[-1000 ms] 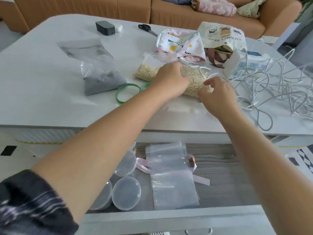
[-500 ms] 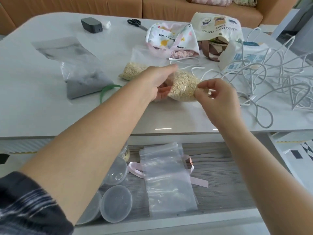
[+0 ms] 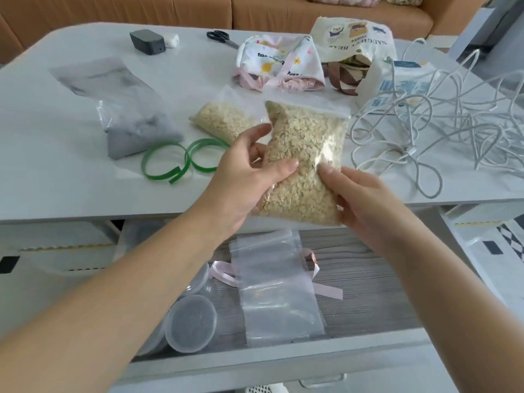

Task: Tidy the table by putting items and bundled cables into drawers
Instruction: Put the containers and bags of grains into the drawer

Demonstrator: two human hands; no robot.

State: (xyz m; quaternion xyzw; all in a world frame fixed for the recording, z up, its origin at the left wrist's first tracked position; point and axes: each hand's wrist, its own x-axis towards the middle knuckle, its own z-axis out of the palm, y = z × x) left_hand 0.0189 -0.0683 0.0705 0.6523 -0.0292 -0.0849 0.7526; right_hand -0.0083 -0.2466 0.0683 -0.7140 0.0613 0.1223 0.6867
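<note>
A clear zip bag of oats (image 3: 306, 154) is held upright above the table's front edge. My left hand (image 3: 243, 177) grips its left side, thumb across the front. My right hand (image 3: 360, 199) grips its lower right corner. Below them the open drawer (image 3: 368, 302) holds empty zip bags (image 3: 278, 290), a pink ribbon (image 3: 224, 275) and several round plastic tubs (image 3: 191, 323). A second bag of oats (image 3: 224, 121) lies on the table (image 3: 71, 177) behind my left hand. Tangled white cables (image 3: 442, 123) spread over the table's right side.
On the table: a zip bag of grey powder (image 3: 133, 131), green ribbon loops (image 3: 181, 160), a black box (image 3: 147, 42), scissors (image 3: 222, 36), two printed fabric bags (image 3: 280, 61) and a white box (image 3: 402, 86). An orange sofa (image 3: 170, 9) stands behind.
Both hands picked the oat bag up off the table and brought it toward me, above the drawer. It now stands upright. The view tilted down a little.
</note>
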